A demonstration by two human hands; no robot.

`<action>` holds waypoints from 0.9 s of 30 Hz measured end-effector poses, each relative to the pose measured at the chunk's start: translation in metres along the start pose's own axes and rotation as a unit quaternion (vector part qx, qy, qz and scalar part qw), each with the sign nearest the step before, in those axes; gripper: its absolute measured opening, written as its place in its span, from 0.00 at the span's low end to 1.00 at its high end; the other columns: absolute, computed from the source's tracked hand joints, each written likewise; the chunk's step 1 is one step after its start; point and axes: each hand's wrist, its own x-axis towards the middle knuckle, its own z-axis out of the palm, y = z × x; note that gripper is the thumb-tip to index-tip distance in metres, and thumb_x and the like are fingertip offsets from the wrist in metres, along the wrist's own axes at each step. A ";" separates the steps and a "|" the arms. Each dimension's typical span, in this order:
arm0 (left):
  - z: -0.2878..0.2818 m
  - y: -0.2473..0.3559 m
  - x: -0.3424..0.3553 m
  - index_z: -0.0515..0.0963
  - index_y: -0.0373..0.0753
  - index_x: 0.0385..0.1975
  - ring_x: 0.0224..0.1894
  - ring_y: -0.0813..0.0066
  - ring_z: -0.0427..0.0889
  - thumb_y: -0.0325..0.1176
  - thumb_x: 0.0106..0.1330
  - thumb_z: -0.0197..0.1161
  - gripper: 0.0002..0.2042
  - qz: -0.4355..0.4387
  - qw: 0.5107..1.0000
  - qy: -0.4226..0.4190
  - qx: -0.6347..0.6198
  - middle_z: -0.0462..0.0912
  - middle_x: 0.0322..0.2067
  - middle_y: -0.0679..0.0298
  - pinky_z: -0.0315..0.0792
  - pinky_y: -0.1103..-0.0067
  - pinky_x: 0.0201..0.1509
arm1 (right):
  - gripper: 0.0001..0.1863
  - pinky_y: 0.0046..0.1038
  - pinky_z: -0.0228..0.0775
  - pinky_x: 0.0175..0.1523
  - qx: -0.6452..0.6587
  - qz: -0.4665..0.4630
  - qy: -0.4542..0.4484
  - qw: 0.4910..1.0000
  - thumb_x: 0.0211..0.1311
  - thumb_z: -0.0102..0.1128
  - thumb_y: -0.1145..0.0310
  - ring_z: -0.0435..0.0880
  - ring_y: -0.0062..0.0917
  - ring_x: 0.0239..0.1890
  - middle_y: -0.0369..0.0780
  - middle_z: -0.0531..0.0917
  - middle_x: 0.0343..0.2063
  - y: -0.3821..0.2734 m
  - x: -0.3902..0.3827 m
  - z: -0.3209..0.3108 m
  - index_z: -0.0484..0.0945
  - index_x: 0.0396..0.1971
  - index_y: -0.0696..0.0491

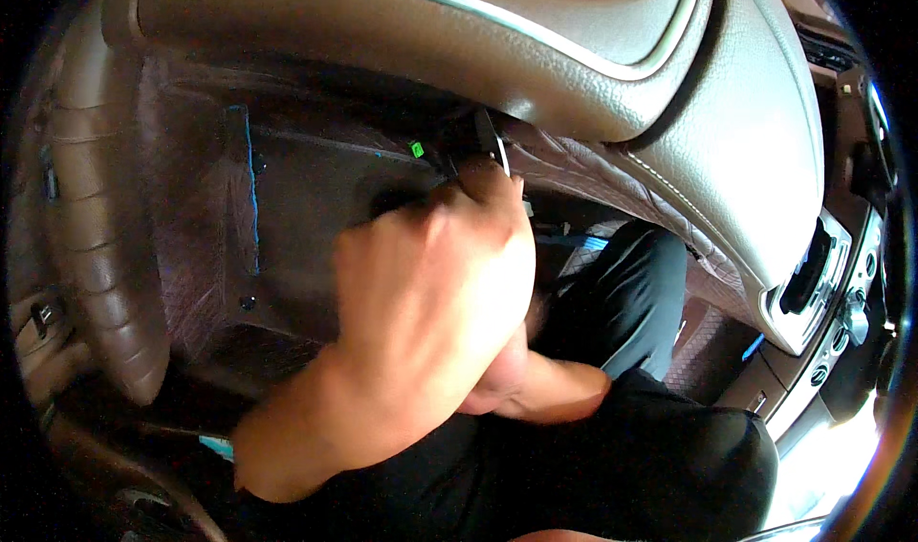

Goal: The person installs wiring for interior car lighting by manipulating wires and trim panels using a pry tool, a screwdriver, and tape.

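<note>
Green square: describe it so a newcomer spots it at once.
Start at the brown panel with silver trim across the top. Below it, just above the left hand, is the small green square. Its vivid green sets it apart from the blue line farther left.

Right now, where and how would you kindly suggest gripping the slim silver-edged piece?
I'd probably grip the silver-edged piece low, from the near side by the left hand; its slim upper end points toward the overhanging padded panel.

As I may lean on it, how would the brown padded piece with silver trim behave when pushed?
The brown padded piece probably yields only slightly: its cover looks taut. Glossy highlights suggest a somewhat slippery surface. Its broad bulk may resist shifting.
</note>
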 end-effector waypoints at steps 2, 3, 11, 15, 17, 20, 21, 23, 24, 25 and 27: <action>-0.002 0.001 0.004 0.76 0.40 0.21 0.21 0.53 0.85 0.35 0.66 0.55 0.11 -0.007 0.998 -0.025 -0.053 0.82 0.18 0.52 0.79 0.63 0.21 | 0.40 0.25 0.44 0.13 -0.008 0.004 0.038 0.999 0.60 0.33 0.21 0.56 0.22 0.06 0.30 0.59 0.06 -0.001 -0.008 0.011 0.63 0.10 0.44; -0.003 0.001 0.005 0.76 0.39 0.21 0.22 0.52 0.85 0.35 0.65 0.54 0.12 -0.010 0.996 -0.038 -0.082 0.82 0.19 0.51 0.79 0.62 0.22 | 0.40 0.25 0.44 0.13 -0.031 -0.005 0.077 0.997 0.59 0.33 0.21 0.55 0.22 0.06 0.30 0.59 0.05 0.000 -0.011 0.023 0.61 0.09 0.43; -0.004 0.007 0.011 0.78 0.31 0.28 0.31 0.41 0.83 0.43 0.72 0.52 0.20 -0.037 0.996 -0.005 -0.076 0.82 0.27 0.41 0.77 0.56 0.36 | 0.39 0.23 0.42 0.14 -0.088 0.052 -0.002 0.995 0.59 0.35 0.20 0.50 0.17 0.08 0.26 0.54 0.06 -0.032 -0.025 0.031 0.56 0.09 0.41; -0.001 0.003 0.014 0.77 0.30 0.30 0.33 0.42 0.83 0.44 0.72 0.53 0.20 -0.032 0.996 0.032 -0.078 0.82 0.30 0.39 0.77 0.58 0.39 | 0.31 0.20 0.50 0.19 -0.053 -0.025 -0.063 0.996 0.68 0.39 0.30 0.56 0.14 0.13 0.24 0.59 0.11 -0.006 -0.023 0.026 0.67 0.19 0.42; 0.017 0.002 0.020 0.77 0.30 0.31 0.32 0.46 0.84 0.45 0.72 0.53 0.21 -0.030 0.993 0.065 -0.093 0.82 0.30 0.40 0.77 0.60 0.38 | 0.29 0.20 0.50 0.19 0.003 -0.026 -0.127 0.992 0.70 0.40 0.33 0.56 0.14 0.13 0.24 0.59 0.11 -0.004 -0.026 0.002 0.67 0.20 0.42; 0.005 0.013 0.006 0.74 0.32 0.41 0.24 0.70 0.82 0.55 0.73 0.53 0.25 -0.195 0.892 -0.108 -0.394 0.81 0.25 0.58 0.75 0.72 0.26 | 0.27 0.20 0.48 0.18 0.018 -0.013 -0.141 0.990 0.71 0.42 0.36 0.55 0.14 0.12 0.24 0.58 0.11 -0.001 -0.034 0.012 0.64 0.19 0.41; 0.003 0.015 -0.002 0.73 0.33 0.42 0.23 0.71 0.80 0.56 0.73 0.52 0.26 -0.221 0.835 -0.156 -0.479 0.81 0.25 0.60 0.74 0.74 0.24 | 0.27 0.21 0.47 0.18 0.017 -0.013 -0.122 0.992 0.71 0.43 0.37 0.54 0.14 0.12 0.24 0.57 0.11 0.001 -0.038 0.017 0.62 0.18 0.41; -0.012 0.019 -0.011 0.74 0.32 0.42 0.25 0.67 0.83 0.53 0.75 0.50 0.24 -0.240 0.865 -0.201 -0.392 0.82 0.27 0.56 0.75 0.70 0.26 | 0.27 0.21 0.45 0.17 -0.014 -0.017 -0.105 0.994 0.71 0.43 0.37 0.52 0.14 0.11 0.24 0.57 0.10 0.004 -0.038 0.021 0.61 0.18 0.40; -0.006 0.017 -0.009 0.74 0.31 0.39 0.26 0.63 0.84 0.50 0.75 0.49 0.23 -0.207 0.902 -0.185 -0.330 0.83 0.27 0.53 0.76 0.67 0.28 | 0.26 0.21 0.44 0.17 -0.030 -0.020 -0.092 0.995 0.71 0.44 0.38 0.52 0.15 0.10 0.24 0.56 0.10 0.003 -0.040 0.021 0.60 0.17 0.40; -0.002 0.017 -0.005 0.75 0.30 0.37 0.27 0.59 0.84 0.47 0.76 0.48 0.22 -0.172 0.934 -0.168 -0.265 0.84 0.27 0.50 0.77 0.65 0.30 | 0.26 0.22 0.44 0.17 -0.037 -0.019 -0.061 0.997 0.71 0.44 0.38 0.51 0.15 0.10 0.24 0.56 0.10 0.001 -0.043 0.023 0.60 0.17 0.40; 0.003 0.020 -0.003 0.75 0.28 0.33 0.27 0.56 0.85 0.45 0.76 0.47 0.22 -0.123 0.966 -0.132 -0.184 0.84 0.25 0.48 0.78 0.63 0.33 | 0.26 0.22 0.43 0.16 -0.049 -0.017 0.000 0.999 0.70 0.44 0.38 0.50 0.15 0.09 0.24 0.55 0.10 -0.004 -0.053 0.034 0.60 0.17 0.39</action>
